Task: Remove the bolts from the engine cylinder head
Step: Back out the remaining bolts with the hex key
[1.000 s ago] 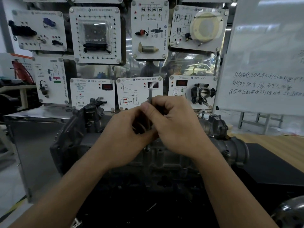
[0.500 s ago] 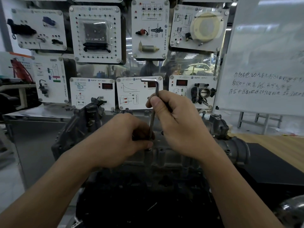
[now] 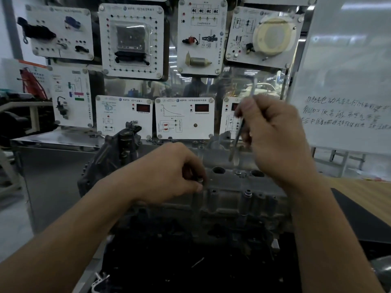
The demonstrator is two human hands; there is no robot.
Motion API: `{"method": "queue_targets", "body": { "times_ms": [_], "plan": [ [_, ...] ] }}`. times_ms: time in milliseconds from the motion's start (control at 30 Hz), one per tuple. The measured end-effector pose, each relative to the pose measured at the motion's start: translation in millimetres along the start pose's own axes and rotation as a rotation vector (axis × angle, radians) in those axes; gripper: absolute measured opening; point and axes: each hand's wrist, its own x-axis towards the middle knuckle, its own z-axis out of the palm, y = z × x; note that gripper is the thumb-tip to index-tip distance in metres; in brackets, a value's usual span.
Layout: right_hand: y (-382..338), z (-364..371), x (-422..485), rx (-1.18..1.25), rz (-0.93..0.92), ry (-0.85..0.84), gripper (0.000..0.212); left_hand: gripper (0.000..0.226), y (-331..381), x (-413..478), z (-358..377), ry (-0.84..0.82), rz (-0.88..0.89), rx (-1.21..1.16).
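The left hand [image 3: 169, 176] was curled, thumb and fingertips pinching a bolt [image 3: 199, 180] at the near left edge of the cylinder head [image 3: 228, 199]; whether that bolt was seated or clear of its hole could not be told. The right hand [image 3: 273, 134] was closed round a hex key [image 3: 238, 141], held tilted above the head, its lower tip apart from the casting; the key was blurred. A second bolt [image 3: 246, 194] stood proud on the near edge, right of the left hand; a third bolt [image 3: 238, 172] sat on the top face between two round bores. Beyond, white training panels [image 3: 184, 117] were mounted upright; a whiteboard [image 3: 349, 70] with handwriting stood at far right.
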Motion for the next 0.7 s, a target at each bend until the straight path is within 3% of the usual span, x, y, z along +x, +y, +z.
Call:
{"method": "queue_targets", "body": {
  "times_ms": [67, 133, 233, 333, 467, 600, 700],
  "plan": [
    [10, -6, -3, -0.210, 0.061, -0.206, 0.031, 0.035, 3, 0, -3, -0.001, 0.017, -0.069],
    [14, -9, -6, -0.294, 0.086, -0.305, 0.032, 0.042, 7, 2, -3, 0.067, 0.024, -0.147],
    [17, -17, -10, -0.310, 0.081, -0.357, 0.031, 0.037, 18, 6, 8, 0.268, 0.044, -0.240],
    [19, -26, -14, -0.319, 0.066, -0.344, 0.030, 0.037, 28, 12, 23, 0.332, 0.059, -0.319],
    [22, -37, -19, -0.343, 0.048, -0.316, 0.028, 0.038, 33, 22, 36, 0.173, 0.061, -0.292],
    [24, -41, -26, -0.345, 0.013, -0.291, 0.026, 0.010, 38, 26, 41, 0.033, 0.134, -0.344],
    [24, -41, -29, -0.316, -0.026, -0.295, 0.025, 0.012, 41, 32, 39, -0.019, 0.157, -0.330]
  ]
}}
